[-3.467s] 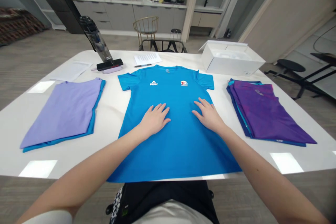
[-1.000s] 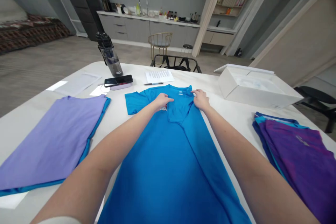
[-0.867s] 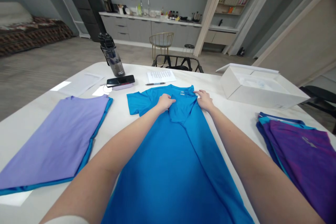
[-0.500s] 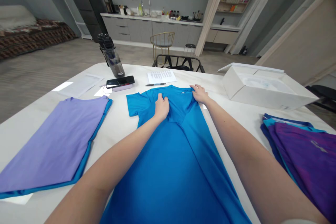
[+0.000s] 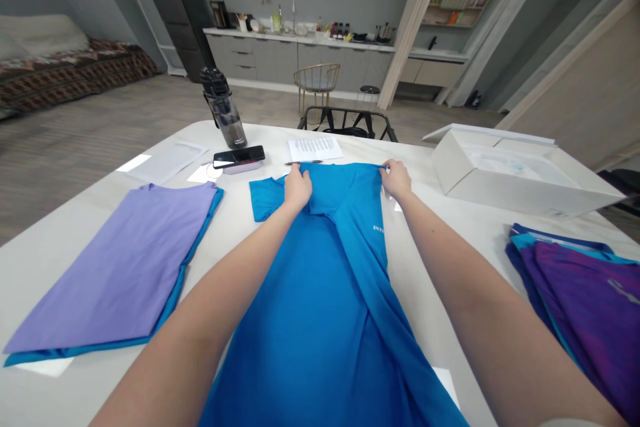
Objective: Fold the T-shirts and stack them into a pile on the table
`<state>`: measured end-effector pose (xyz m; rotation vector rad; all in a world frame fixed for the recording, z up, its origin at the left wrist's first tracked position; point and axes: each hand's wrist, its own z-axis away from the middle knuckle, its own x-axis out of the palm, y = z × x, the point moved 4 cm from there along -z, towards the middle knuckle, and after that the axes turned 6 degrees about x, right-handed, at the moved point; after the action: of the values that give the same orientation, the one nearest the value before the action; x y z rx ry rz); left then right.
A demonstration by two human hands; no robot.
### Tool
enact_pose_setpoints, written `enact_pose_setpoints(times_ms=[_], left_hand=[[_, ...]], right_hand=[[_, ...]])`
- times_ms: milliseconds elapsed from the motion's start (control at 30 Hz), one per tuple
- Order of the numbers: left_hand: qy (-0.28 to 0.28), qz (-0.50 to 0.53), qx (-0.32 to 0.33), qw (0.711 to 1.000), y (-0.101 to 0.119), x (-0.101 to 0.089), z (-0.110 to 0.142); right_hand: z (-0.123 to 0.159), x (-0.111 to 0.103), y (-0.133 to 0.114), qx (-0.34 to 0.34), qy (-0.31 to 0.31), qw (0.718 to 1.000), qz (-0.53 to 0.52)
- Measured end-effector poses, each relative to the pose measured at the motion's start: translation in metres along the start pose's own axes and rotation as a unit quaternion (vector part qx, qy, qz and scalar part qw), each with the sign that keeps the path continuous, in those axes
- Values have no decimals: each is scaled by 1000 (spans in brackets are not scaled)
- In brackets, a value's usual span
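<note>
A bright blue T-shirt stretches from the middle of the table toward me, its right side folded over. At the far left of its top edge, my left hand pinches the fabric. My right hand grips the top right corner, and the cloth hangs taut between both hands. One short sleeve lies flat to the left of my left hand. White lettering shows partly at the shirt's right edge, where the rest is turned out of sight.
Folded lilac and blue shirts lie on the left; folded purple and blue ones on the right. Behind are a water bottle, a phone, a pen, a printed sheet and an open white box.
Both hands have taken the shirt's top edge and pulled it taut. The right part of the shirt has folded inward, exposing white lettering. The view has shifted slightly.
</note>
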<state>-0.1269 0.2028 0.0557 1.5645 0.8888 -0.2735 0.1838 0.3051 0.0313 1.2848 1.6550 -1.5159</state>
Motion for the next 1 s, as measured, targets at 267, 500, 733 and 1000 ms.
enact_pose_setpoints(times_ms=[267, 500, 733, 1000], left_hand=[[-82, -191, 249, 946, 0, 12, 53], [-250, -272, 219, 903, -13, 14, 103], [-296, -249, 286, 877, 5, -5, 158], [-334, -202, 359, 848, 5, -9, 233]], right_hand=[[65, 14, -15, -83, -36, 996, 11], [139, 4, 5, -135, -123, 982, 42], [220, -34, 22, -183, -117, 976, -33], [316, -69, 27, -220, -155, 962, -50]])
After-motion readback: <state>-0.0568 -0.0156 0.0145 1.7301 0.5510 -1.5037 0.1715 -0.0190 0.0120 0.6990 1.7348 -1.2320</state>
